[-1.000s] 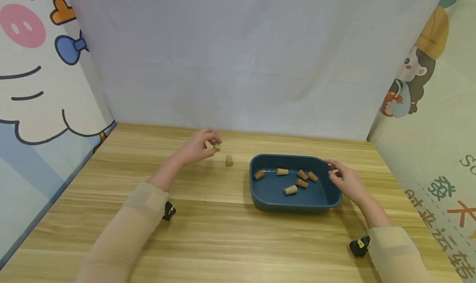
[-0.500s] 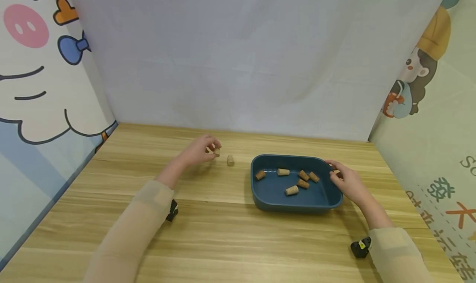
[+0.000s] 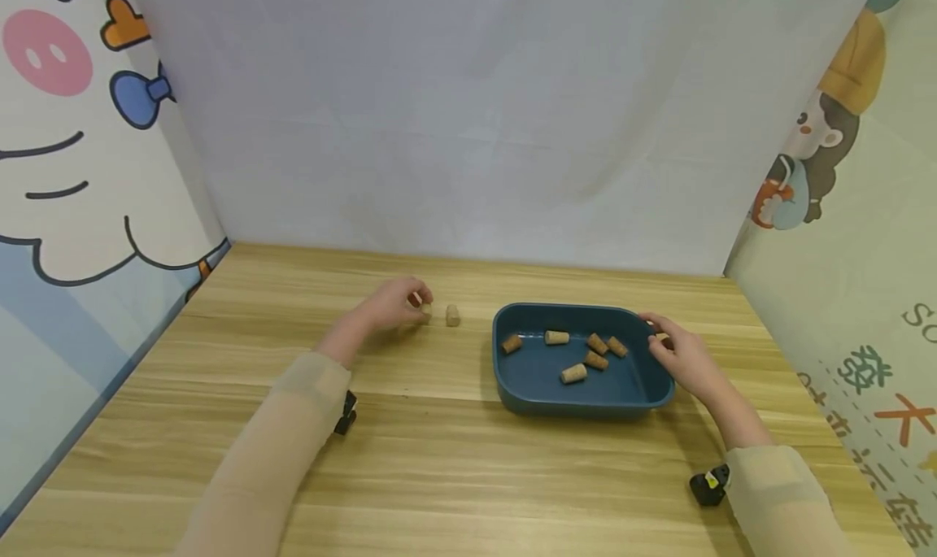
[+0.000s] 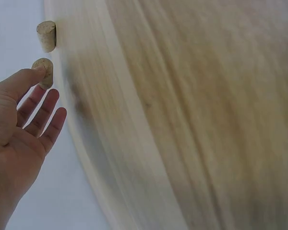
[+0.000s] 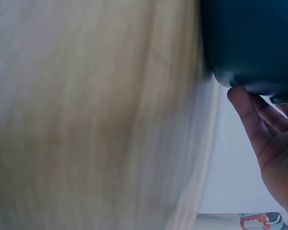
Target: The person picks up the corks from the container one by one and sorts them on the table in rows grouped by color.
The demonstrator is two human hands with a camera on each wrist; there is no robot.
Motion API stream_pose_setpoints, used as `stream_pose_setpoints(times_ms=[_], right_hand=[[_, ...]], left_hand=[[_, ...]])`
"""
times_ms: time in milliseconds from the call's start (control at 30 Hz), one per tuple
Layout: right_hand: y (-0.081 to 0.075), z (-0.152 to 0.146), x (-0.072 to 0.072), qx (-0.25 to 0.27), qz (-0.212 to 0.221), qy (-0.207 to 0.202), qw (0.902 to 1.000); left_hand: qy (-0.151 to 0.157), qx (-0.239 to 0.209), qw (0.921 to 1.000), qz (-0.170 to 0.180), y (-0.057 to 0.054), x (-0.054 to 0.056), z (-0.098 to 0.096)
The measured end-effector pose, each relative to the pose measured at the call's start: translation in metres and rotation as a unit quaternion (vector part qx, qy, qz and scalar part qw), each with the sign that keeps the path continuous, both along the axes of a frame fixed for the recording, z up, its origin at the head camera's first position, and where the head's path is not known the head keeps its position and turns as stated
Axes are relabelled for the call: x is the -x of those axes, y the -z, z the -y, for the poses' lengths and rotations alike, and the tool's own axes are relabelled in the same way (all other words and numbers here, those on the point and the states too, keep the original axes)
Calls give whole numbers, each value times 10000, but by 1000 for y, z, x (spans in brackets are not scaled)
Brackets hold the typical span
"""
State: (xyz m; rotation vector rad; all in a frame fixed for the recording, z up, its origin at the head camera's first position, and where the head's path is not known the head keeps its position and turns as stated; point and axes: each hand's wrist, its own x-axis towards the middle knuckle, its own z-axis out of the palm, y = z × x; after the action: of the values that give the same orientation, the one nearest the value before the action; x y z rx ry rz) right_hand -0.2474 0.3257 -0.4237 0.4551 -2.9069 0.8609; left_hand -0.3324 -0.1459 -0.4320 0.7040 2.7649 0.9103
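My left hand (image 3: 391, 305) pinches a pale cork (image 4: 44, 72) between thumb and fingers, low over the wooden table. Just right of it, a second pale cork (image 3: 452, 315) stands upright on its end; the left wrist view has this standing cork (image 4: 46, 36) just beyond the held one. My right hand (image 3: 686, 358) holds the right end of a dark blue tub (image 3: 583, 411), thumb and fingers at the rim. Inside the tub several corks lie scattered, among them a light cork (image 3: 573, 373) and a darker brown cork (image 3: 512, 344).
The tub rests on a wood-grain table (image 3: 439, 484). A pale grey curtain (image 3: 468, 118) hangs along the back edge. Printed cartoon panels border the left and right sides. Each wrist wears a small black camera (image 3: 708, 485).
My left hand has come down and nearer with its cork, beside the standing cork. The right hand and the tub have stayed in place.
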Motion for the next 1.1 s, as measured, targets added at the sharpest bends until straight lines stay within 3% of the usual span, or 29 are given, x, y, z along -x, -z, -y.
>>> stream_pose_setpoints(times_ms=[167, 333, 1100], right_hand=[[-2, 1, 0, -10, 12, -13, 10000], [-3, 3, -2, -33, 9, -22, 10000], [-4, 3, -3, -26, 76, 2, 10000]], left_hand=[[48, -61, 9998, 156, 4, 3, -2], [124, 0, 9999, 64, 8, 4, -2], [215, 53, 9998, 8, 7, 4, 0]])
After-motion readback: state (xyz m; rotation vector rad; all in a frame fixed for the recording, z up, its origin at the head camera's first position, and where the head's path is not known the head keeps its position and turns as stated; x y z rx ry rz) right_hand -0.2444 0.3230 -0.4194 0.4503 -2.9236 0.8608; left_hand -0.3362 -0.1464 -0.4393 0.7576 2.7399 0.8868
